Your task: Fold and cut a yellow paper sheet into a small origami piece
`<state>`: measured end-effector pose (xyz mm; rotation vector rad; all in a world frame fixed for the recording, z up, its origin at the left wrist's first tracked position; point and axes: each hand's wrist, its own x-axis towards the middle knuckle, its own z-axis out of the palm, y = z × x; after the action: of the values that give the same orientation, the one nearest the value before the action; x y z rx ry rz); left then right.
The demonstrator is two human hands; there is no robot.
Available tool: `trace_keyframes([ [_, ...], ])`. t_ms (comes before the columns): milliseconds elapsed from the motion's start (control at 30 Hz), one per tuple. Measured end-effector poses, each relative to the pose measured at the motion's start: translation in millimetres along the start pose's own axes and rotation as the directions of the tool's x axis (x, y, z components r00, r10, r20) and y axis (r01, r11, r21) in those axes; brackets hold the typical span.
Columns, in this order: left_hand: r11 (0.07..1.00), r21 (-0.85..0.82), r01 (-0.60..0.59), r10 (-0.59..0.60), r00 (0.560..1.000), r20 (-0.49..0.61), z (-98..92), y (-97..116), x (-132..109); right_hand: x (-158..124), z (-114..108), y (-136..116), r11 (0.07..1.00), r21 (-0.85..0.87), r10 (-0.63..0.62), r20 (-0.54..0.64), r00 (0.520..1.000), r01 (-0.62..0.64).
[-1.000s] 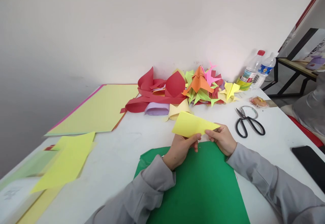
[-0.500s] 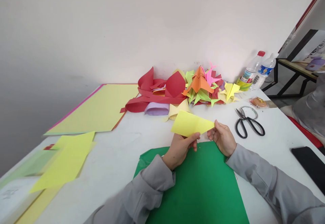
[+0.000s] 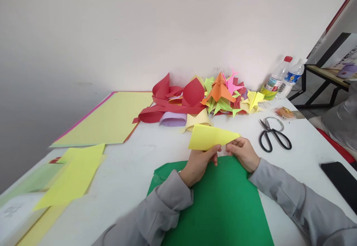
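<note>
a: which step is in hand here?

b: folding, i'd judge. a yellow folded paper (image 3: pixel 210 137) is held up in the air just past the far edge of the green sheet (image 3: pixel 220 208), not lying on it. it is already a long wedge, pointed at its right end.

a: and the hands?

b: both are grasping it. the left hand (image 3: pixel 199 164) pinches the paper's near edge between thumb and fingers, over the green sheet's far edge. the right hand (image 3: pixel 244 153) nips the pointed tip, just off the sheet's far right corner.

a: their pose?

b: two grey-sleeved forearms angle in across the green sheet and nearly meet at the paper. the wrists are low, the fingers curled, and the left hand shows its back to the camera.

a: what would a next move call for?

b: as i see it, any further crease needs the edges lined up first, with one hand steadying and the other pressing. a light pinch would do, since the paper is thin.

a: anything else nearby?

b: scissors (image 3: pixel 272 134) lie right of the green sheet and a little beyond it. a pile of folded papers (image 3: pixel 220 93) sits well beyond its far edge.
</note>
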<state>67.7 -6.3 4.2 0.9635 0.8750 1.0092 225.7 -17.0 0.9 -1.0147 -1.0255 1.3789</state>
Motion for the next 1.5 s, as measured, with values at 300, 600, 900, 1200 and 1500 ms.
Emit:
trace_keyframes([
  [300, 1.0, 0.031, -0.002, 0.002, 1.0, 0.018, 1.0, -1, -1, 0, 3, -1, 0.977, 0.213, 0.023, -0.09, 0.996, -0.004],
  [600, 0.999, -0.036, 0.013, -0.015, 0.999, -0.035, 1.0, 0, 0, 2, -4, -1, 0.96, 0.28, 0.004, -0.035, 0.999, 0.006],
  [900, 0.996, 0.091, -0.024, 0.021, 0.999, 0.036, -2.7, -8, 1, -1, 1, 3, 0.99, -0.14, 0.017, -0.002, 1.0, -0.017],
  [1200, 0.999, 0.028, -0.041, 0.04, 0.998, 0.042, -1.3, -1, -1, 3, 1, 2, 0.973, 0.23, 0.056, -0.175, 0.983, -0.014],
  [1500, 0.999, 0.019, -0.031, 0.03, 0.999, 0.029, -0.4, 1, -3, 6, -4, -2, 0.9, 0.435, 0.059, -0.2, 0.978, 0.035],
])
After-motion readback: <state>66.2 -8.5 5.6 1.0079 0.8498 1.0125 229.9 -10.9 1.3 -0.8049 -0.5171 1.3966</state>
